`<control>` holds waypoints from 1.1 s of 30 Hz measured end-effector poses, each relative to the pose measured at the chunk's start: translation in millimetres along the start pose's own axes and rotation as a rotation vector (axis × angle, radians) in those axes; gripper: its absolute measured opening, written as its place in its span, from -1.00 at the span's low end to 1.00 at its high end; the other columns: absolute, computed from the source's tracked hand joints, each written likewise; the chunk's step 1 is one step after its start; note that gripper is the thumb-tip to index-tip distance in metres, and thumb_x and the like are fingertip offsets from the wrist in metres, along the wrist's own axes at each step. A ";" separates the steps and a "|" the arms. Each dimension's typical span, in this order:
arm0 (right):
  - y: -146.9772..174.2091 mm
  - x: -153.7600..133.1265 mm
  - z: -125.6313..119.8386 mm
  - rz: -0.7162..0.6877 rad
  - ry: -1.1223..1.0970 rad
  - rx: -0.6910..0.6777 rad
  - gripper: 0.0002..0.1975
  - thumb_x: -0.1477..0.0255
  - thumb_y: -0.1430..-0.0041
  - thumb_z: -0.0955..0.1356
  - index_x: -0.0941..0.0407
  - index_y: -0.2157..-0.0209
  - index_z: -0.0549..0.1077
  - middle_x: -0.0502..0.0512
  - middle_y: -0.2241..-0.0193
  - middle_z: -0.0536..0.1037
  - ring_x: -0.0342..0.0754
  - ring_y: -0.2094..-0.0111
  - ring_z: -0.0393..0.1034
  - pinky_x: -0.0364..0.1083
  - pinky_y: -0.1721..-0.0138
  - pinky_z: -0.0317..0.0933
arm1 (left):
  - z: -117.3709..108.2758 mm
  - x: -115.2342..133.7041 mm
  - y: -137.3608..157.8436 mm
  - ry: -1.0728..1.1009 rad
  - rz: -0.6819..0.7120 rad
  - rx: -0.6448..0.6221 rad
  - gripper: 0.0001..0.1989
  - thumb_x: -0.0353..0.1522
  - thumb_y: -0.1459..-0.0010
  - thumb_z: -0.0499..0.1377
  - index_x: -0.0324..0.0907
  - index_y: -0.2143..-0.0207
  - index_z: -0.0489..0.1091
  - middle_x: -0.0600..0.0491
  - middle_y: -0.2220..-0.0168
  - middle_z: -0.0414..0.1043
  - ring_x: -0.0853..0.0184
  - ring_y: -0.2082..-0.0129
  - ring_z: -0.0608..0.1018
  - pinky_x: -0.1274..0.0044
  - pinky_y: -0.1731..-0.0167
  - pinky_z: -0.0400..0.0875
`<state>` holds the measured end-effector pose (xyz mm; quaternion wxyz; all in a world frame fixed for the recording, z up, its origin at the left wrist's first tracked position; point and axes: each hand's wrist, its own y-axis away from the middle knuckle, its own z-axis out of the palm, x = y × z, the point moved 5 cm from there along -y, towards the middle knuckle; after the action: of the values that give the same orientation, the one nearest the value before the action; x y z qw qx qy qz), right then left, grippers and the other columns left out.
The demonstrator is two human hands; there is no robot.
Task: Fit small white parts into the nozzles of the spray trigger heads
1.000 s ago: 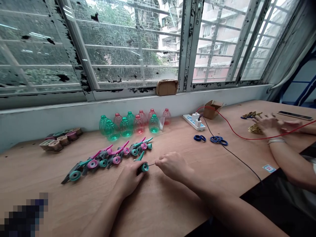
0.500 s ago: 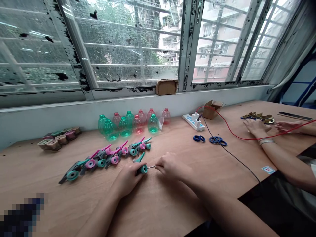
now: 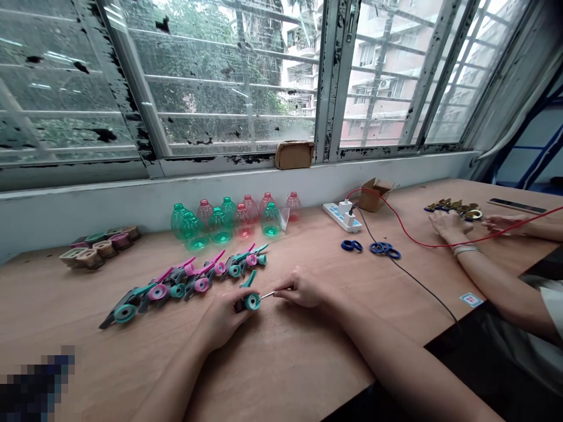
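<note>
In my left hand (image 3: 223,316) is a spray trigger head (image 3: 252,301) with a teal collar and teal lever, its collar's open end turned towards the right. The fingers of my right hand (image 3: 303,288) pinch a thin, pale, rod-like tool (image 3: 267,295). Its tip reaches the collar; whether it goes inside cannot be made out. Just behind my left hand lies a row of grey trigger heads (image 3: 178,290) with pink or teal collars and levers.
Green and pink clear bottles (image 3: 220,227) stand by the wall. Small beige and pink parts (image 3: 88,258) are stacked left. Blue rings (image 3: 385,250) lie near a power strip (image 3: 343,218) and its cables. At right, another person's hands (image 3: 448,225) are beside gold-coloured pieces (image 3: 457,206).
The held trigger head has turned slightly, showing more of its collar opening. My right hand has shifted a little, and the rod now slants down towards the collar. The whole view moved slightly.
</note>
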<state>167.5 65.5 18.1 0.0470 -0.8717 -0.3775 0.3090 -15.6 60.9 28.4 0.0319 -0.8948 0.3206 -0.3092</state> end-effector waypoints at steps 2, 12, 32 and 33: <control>0.3 -3.7 -1.2 0.006 0.064 0.029 -0.70 0.35 -0.25 0.24 0.16 0.35 0.55 -0.05 0.62 0.44 -0.26 0.61 0.05 -0.22 0.52 -0.08 | 0.2 -1.5 0.6 0.000 -0.018 0.013 -0.74 -0.42 -0.02 0.14 -0.10 0.19 0.47 0.16 0.40 0.48 0.42 0.45 0.44 0.64 0.44 0.23; 5.0 -35.2 -13.6 0.061 0.520 0.056 -0.70 0.25 -0.24 0.24 0.05 0.41 0.53 0.01 0.43 0.52 -0.17 0.46 0.30 -0.15 0.49 -0.15 | -2.4 -0.2 5.5 -0.028 -0.014 0.019 -0.75 -0.33 -0.02 0.17 -0.12 0.20 0.45 0.14 0.37 0.49 0.39 0.42 0.46 0.62 0.42 0.29; 5.2 -38.1 -11.2 0.135 0.503 0.007 -0.72 0.28 -0.26 0.22 0.04 0.32 0.54 0.03 0.38 0.58 -0.14 0.42 0.38 -0.15 0.46 -0.06 | -0.6 -2.8 3.8 -0.038 -0.044 0.031 -0.70 -0.35 -0.02 0.15 -0.10 0.14 0.44 0.07 0.20 0.53 0.28 0.23 0.52 0.55 0.26 0.35; 5.2 -38.5 -11.3 0.129 0.495 0.019 -0.73 0.29 -0.26 0.22 0.01 0.28 0.54 0.02 0.36 0.58 -0.14 0.41 0.38 -0.15 0.45 -0.05 | -0.9 -2.6 3.7 -0.038 -0.045 0.037 -0.70 -0.35 -0.02 0.15 -0.10 0.14 0.44 0.06 0.20 0.53 0.27 0.23 0.52 0.55 0.26 0.35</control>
<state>157.1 37.1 44.9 0.1262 -0.9425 -0.2954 0.0920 -19.7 59.7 26.8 0.0476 -0.9066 0.2940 -0.2988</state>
